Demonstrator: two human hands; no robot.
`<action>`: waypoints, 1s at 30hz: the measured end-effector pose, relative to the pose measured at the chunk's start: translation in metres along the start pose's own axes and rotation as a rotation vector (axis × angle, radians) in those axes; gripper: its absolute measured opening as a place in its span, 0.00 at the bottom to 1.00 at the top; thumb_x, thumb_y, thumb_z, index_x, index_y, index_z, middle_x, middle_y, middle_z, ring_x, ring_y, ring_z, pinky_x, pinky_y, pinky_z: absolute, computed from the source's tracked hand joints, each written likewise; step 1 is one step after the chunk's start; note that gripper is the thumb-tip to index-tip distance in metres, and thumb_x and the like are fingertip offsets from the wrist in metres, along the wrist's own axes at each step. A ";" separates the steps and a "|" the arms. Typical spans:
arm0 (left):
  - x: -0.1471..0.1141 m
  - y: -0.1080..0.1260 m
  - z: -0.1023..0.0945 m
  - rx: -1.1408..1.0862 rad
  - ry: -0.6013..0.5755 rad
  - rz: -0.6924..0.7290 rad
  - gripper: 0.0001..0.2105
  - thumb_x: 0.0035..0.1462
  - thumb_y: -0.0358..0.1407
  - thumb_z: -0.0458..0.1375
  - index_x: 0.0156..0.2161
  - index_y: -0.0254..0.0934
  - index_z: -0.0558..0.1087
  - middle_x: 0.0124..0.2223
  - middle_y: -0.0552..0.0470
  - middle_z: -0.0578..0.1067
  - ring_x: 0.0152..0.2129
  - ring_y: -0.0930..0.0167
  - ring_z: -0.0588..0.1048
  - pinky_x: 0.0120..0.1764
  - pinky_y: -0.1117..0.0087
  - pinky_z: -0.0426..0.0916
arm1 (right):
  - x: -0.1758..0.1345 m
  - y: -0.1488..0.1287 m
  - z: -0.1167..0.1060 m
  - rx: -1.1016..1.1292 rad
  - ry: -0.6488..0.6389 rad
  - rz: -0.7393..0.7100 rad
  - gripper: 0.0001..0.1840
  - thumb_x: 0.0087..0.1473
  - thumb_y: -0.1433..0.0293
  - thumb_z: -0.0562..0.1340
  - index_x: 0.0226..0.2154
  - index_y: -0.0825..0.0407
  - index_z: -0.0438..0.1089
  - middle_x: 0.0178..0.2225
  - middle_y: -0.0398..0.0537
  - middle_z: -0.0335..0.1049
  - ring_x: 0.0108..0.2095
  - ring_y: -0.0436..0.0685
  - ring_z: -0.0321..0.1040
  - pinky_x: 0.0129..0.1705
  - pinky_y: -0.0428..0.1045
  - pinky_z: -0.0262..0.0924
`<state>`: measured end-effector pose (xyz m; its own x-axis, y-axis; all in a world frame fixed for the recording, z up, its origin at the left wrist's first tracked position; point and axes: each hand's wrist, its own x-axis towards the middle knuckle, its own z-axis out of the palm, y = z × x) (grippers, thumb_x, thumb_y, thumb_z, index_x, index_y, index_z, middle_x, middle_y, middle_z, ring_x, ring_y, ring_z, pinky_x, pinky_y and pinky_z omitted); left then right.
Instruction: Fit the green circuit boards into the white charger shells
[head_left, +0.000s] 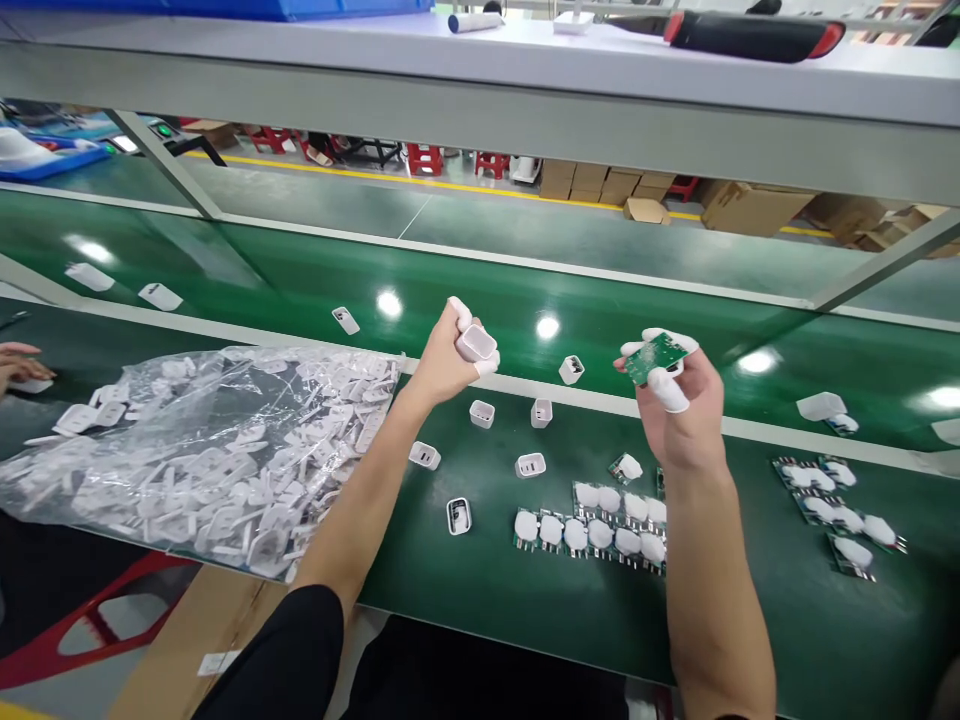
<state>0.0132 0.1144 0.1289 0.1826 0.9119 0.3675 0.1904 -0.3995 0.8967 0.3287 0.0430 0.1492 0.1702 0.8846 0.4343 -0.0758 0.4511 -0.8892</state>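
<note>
Lettering: none legible; the white label (217, 663) on the carton (184, 640), lower left, is too small to read. Case (477, 344), one, white plastic, hollow, rounded-rectangular: centre of frame, above the table (487, 590), its open mouth turned towards the camera, its depth running away from it. Left hand (444, 358), white-capped fingertips: grip pinching the case by its sides. Board (651, 360), one, green, flat, thin, glossy, with pale solder marks: right of centre, marked face to the camera, long axis slanting from lower left to upper right. Right hand (684, 405), likewise capped: grip pinching the board at its edges between thumb and fingers. Further boards (576, 535), with rounded white pads and metal prongs: two close rows, lower right of centre. Further cases (531, 465), smooth, white: scattered about centre. Bag (217, 440), clear, crinkled film, with white plastic parts: left of frame.
</note>
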 end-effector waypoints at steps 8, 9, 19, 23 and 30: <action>-0.032 0.060 0.026 -0.205 -0.476 0.021 0.24 0.71 0.43 0.66 0.67 0.48 0.65 0.48 0.49 0.76 0.38 0.68 0.80 0.38 0.64 0.78 | -0.016 -0.026 0.018 -0.099 0.002 -0.023 0.24 0.62 0.43 0.72 0.51 0.41 0.82 0.44 0.51 0.83 0.39 0.64 0.83 0.45 0.64 0.84; -0.031 0.063 0.028 -0.163 -0.496 0.061 0.19 0.73 0.43 0.64 0.64 0.47 0.69 0.49 0.48 0.75 0.39 0.68 0.79 0.39 0.64 0.77 | -0.018 -0.028 0.020 -0.090 -0.005 -0.025 0.24 0.61 0.45 0.75 0.53 0.40 0.82 0.46 0.51 0.83 0.41 0.65 0.84 0.47 0.64 0.84; -0.044 0.057 0.056 0.063 -0.237 0.352 0.15 0.72 0.46 0.67 0.50 0.43 0.67 0.38 0.56 0.73 0.29 0.72 0.71 0.34 0.67 0.66 | -0.040 -0.052 0.041 -0.138 -0.129 -0.181 0.25 0.55 0.59 0.81 0.53 0.37 0.78 0.51 0.49 0.83 0.51 0.67 0.86 0.47 0.64 0.87; -0.046 0.068 0.055 0.084 -0.188 0.448 0.17 0.72 0.37 0.61 0.61 0.46 0.65 0.43 0.52 0.70 0.33 0.68 0.70 0.38 0.61 0.69 | -0.044 -0.051 0.047 -0.152 -0.112 -0.204 0.30 0.52 0.62 0.83 0.55 0.38 0.78 0.49 0.49 0.84 0.52 0.68 0.86 0.48 0.64 0.87; -0.048 0.081 0.045 0.229 -0.274 0.572 0.22 0.73 0.33 0.54 0.68 0.46 0.59 0.50 0.44 0.68 0.43 0.59 0.67 0.48 0.52 0.73 | -0.048 -0.045 0.052 -0.129 -0.092 -0.343 0.33 0.49 0.67 0.85 0.56 0.36 0.80 0.49 0.48 0.87 0.51 0.68 0.86 0.51 0.67 0.86</action>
<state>0.0633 0.0344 0.1728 0.5482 0.5064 0.6656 0.1856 -0.8497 0.4935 0.2731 -0.0131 0.1755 0.0749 0.6940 0.7161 0.0958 0.7098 -0.6979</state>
